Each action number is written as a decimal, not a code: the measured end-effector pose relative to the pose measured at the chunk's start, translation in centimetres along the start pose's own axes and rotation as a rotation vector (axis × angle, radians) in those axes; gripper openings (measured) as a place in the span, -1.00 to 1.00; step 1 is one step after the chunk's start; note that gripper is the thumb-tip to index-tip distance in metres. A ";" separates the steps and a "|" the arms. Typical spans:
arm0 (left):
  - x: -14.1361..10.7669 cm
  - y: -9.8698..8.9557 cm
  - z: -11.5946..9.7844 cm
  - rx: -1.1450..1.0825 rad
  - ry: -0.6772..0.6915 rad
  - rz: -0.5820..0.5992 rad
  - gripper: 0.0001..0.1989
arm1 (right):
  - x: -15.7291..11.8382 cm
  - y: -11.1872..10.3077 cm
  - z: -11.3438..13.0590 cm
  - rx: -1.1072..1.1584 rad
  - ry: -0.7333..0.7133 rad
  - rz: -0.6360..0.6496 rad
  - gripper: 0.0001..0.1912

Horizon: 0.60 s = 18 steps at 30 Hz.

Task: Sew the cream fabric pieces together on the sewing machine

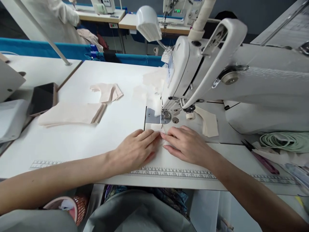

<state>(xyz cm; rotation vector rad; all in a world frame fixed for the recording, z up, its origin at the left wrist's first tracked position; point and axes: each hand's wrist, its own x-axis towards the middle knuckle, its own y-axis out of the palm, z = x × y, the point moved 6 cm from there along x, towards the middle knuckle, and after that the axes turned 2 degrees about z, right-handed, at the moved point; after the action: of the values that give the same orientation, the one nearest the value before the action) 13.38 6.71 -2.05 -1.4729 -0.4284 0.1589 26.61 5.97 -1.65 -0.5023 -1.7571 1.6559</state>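
A small cream fabric piece (pixel 156 127) lies just in front of the needle plate (pixel 153 116) of a white sewing machine (pixel 180 66). My left hand (pixel 137 148) rests on the table, its fingertips pressed together on the near end of that fabric. From the other side, my right hand (pixel 185 143) meets it, thumb and forefinger closed at the fabric's edge. Both hands cover much of the piece. Right of the needle area lies a curved cream cut piece (pixel 209 124).
A stack of cream fabric pieces (pixel 72 113) and a smaller cut pile (pixel 108 91) lie left. A dark phone (pixel 43 98) sits beyond the stack. Thread snips (pixel 264 158) and coiled green cord (pixel 285 141) are at right. A person in white (pixel 55 22) is at the back.
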 end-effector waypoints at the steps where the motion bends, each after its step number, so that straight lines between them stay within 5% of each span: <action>1: 0.1 0.4 0.4 -0.012 -0.021 0.030 -0.58 | 0.0 0.0 0.1 -0.001 -0.003 -0.002 -0.66; 6: 0.0 0.6 2.5 -0.046 -0.154 0.100 -0.24 | -0.2 -0.1 0.0 0.020 -0.020 -0.004 -0.68; 12: -0.6 -0.4 1.1 -0.064 -0.078 0.004 -0.50 | -0.3 -0.6 -0.3 0.078 -0.039 -0.077 -0.74; 18: -0.9 0.3 0.1 -0.064 -0.014 0.030 -0.55 | -0.3 -0.6 -1.1 0.001 0.029 -0.117 -0.73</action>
<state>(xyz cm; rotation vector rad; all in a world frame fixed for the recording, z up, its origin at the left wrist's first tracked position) 12.59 6.56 -2.44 -1.5419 -0.4261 0.1805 27.73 6.51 -1.11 -0.4134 -1.7310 1.5609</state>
